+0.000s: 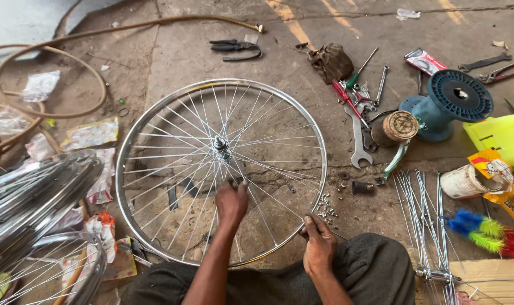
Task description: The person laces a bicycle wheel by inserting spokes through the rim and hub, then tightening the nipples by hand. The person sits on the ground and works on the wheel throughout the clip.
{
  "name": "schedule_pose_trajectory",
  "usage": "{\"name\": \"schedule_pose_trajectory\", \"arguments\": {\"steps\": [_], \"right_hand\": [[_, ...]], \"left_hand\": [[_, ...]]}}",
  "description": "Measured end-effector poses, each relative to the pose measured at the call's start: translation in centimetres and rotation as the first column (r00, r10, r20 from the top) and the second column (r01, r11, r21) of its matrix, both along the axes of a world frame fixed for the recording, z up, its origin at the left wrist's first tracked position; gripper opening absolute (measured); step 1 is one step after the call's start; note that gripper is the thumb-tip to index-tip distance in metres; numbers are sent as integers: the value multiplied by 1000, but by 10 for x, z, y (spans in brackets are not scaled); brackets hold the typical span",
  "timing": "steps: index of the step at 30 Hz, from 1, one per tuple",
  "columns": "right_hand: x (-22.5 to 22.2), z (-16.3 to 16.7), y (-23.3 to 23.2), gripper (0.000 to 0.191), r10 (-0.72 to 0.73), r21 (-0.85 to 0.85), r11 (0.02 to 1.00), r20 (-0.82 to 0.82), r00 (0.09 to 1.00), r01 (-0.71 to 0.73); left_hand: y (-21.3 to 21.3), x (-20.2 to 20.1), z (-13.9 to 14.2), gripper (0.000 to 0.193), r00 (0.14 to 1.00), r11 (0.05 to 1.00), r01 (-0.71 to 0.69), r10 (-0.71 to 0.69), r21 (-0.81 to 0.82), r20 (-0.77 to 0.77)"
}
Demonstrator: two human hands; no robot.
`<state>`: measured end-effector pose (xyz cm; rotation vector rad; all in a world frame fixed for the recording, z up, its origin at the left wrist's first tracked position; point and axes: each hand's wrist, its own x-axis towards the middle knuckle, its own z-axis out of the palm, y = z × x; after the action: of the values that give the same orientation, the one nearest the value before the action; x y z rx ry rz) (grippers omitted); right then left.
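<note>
Flat on the floor lies the wheel (220, 169), its hub (220, 144) just beyond the hands. Left hand (231, 203) reaches in among the spokes (172, 133) between hub and near rim, fingers closed around one or two; exactly which cannot be told. Right hand (319, 245) pinches the near rim at its right side, fingers curled. Loose nipples (326, 208) lie just past that hand; spare spokes (423, 209) lie further right, pointing away from the person.
</note>
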<state>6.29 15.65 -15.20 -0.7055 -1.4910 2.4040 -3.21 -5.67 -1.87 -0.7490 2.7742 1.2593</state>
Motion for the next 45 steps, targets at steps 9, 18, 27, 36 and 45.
{"name": "schedule_pose_trajectory", "arguments": {"steps": [9,18,27,36,45], "right_hand": [[5,0,-5,19,50,258,966,-89,995,-26],[5,-1,0,19,71,165,985,-73,995,-59],[-6,-12,2,23,-45,112,993,63,997,38],[-11,-11,4,24,-61,50,997,46,997,59],[-12,-4,4,24,-50,100,994,4,999,49]], "left_hand": [[2,-33,-3,37,972,955,-169,202,244,-118],[-1,-30,7,15,943,557,-296,298,776,146],[54,0,7,23,958,463,-285,154,840,241],[43,7,10,30,987,602,-161,74,783,146],[33,14,5,21,977,620,-214,147,755,156]]}}
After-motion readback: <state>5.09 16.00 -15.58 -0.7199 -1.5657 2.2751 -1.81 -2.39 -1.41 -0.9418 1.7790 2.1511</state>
